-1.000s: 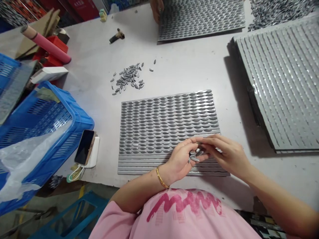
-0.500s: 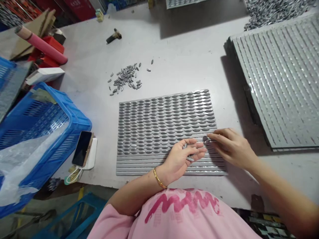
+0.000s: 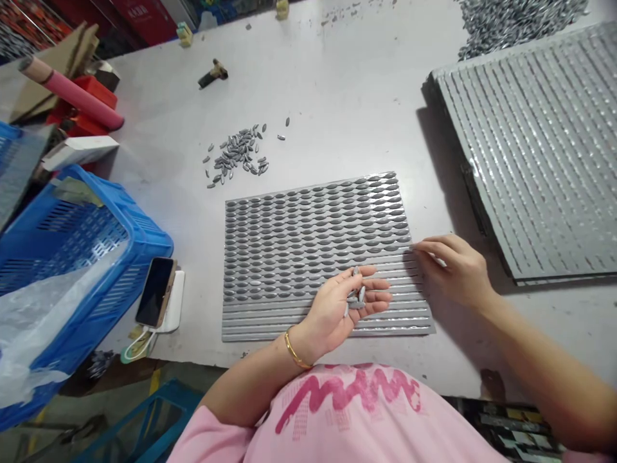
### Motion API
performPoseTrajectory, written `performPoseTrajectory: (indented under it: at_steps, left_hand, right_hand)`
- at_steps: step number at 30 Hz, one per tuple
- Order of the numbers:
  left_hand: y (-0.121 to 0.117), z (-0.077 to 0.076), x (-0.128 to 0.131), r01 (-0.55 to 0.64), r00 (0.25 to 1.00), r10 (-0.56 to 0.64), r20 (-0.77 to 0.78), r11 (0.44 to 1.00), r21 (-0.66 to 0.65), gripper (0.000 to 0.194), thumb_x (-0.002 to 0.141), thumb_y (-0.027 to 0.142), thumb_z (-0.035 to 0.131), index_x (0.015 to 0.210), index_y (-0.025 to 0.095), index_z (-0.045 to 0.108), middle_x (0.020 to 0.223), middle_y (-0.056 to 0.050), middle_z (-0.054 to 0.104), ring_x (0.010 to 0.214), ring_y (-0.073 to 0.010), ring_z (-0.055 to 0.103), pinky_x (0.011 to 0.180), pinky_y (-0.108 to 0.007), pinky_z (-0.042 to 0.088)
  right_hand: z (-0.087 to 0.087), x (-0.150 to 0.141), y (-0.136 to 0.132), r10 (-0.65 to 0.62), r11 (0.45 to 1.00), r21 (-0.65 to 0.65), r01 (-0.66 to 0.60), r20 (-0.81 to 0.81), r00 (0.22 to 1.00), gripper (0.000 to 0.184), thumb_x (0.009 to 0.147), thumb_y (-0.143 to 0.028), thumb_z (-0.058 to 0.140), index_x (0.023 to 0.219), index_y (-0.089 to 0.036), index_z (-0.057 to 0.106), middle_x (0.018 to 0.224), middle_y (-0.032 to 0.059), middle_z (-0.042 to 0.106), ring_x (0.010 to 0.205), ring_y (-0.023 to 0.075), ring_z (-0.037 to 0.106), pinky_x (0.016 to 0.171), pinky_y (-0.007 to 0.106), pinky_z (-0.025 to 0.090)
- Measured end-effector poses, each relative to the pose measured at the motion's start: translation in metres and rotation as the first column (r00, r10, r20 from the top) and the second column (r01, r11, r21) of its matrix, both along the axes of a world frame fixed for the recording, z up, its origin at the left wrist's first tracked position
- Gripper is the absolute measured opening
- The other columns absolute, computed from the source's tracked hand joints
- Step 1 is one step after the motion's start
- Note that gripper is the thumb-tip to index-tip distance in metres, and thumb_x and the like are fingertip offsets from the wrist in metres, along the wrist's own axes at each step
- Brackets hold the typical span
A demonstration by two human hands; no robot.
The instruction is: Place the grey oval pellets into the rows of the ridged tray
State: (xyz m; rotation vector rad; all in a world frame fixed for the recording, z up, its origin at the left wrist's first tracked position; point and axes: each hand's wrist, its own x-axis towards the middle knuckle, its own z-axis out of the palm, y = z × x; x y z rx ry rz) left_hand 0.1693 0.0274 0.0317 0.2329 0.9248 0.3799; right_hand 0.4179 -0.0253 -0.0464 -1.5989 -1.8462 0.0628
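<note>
On the table lies a ridged grey board (image 3: 308,238), its far rows filled with dark grey pointed oval pieces. Bare strips show along the near side. My left hand (image 3: 337,302) hovers palm up over the board, cupping several loose grey oval pieces (image 3: 357,301) with the thumb resting over them. My right hand (image 3: 456,267) is at the board's right edge, thumb and fingertips pinched at the end of a row. Something small and pale grey, like one of the oval pieces, shows under its fingers; the fingertips hide the rest.
A loose heap of oval pieces (image 3: 236,151) lies beyond the board, near a dark T-shaped tool (image 3: 213,74). At right stands a stack of ridged grey boards (image 3: 535,154), with a larger heap (image 3: 520,26) behind. A blue crate (image 3: 144,225) and a phone (image 3: 155,292) are at left.
My right hand has left the left palm and moved right to the board's edge. My left hand has opened out somewhat. A person's hand and another board at the far side are gone from view.
</note>
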Motion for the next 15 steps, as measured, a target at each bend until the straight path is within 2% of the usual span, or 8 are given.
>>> performPoseTrajectory:
  at_steps: [4, 7, 10, 15]
  left_hand:
    - [0.002, 0.001, 0.002, 0.037, 0.999, -0.037, -0.005, 0.999, 0.005, 0.024, 0.09, 0.015, 0.055, 0.111, 0.01, 0.064, 0.088, -0.009, 0.068, 0.07, -0.0133, 0.065, 0.068, -0.028, 0.056]
    - [0.002, -0.002, 0.001, 0.016, 1.0, -0.016, -0.001, 1.0, -0.022, 0.026, 0.093, 0.021, 0.052, 0.112, 0.01, 0.065, 0.085, -0.008, 0.065, 0.069, -0.0131, 0.063, 0.066, -0.028, 0.055]
    - [0.001, -0.002, 0.001, 0.036, 0.999, -0.036, 0.007, 0.999, 0.018, 0.026, 0.094, 0.023, 0.052, 0.113, 0.01, 0.064, 0.085, -0.008, 0.065, 0.069, -0.0129, 0.062, 0.065, -0.027, 0.054]
    - [0.0, 0.002, 0.003, 0.092, 0.996, -0.091, -0.016, 0.994, 0.057, 0.016, 0.092, 0.021, 0.056, 0.107, 0.015, 0.057, 0.086, -0.008, 0.069, 0.07, -0.0132, 0.063, 0.066, -0.027, 0.052]
  right_hand:
    - [-0.007, 0.004, 0.008, 0.1, 0.993, 0.038, -0.108, 0.17, 0.98, 0.028, 0.09, -0.007, 0.056, 0.111, -0.022, 0.067, 0.099, 0.0076, 0.071, 0.087, 0.0209, 0.063, 0.076, 0.035, 0.054]
    - [-0.009, 0.008, 0.007, 0.145, 0.986, 0.038, -0.161, 0.277, 0.95, 0.032, 0.09, -0.006, 0.054, 0.116, -0.021, 0.066, 0.106, 0.0092, 0.071, 0.091, 0.0223, 0.062, 0.078, 0.037, 0.055]
    - [-0.006, 0.012, 0.004, 0.182, 0.979, 0.026, -0.201, 0.315, 0.931, 0.034, 0.089, -0.005, 0.053, 0.117, -0.019, 0.066, 0.11, 0.0117, 0.069, 0.093, 0.0235, 0.062, 0.08, 0.038, 0.056]
    - [0.0, 0.015, 0.006, 0.201, 0.977, 0.002, -0.213, 0.324, 0.924, 0.035, 0.088, -0.002, 0.05, 0.116, -0.018, 0.066, 0.099, 0.0102, 0.069, 0.085, 0.022, 0.061, 0.072, 0.036, 0.054]
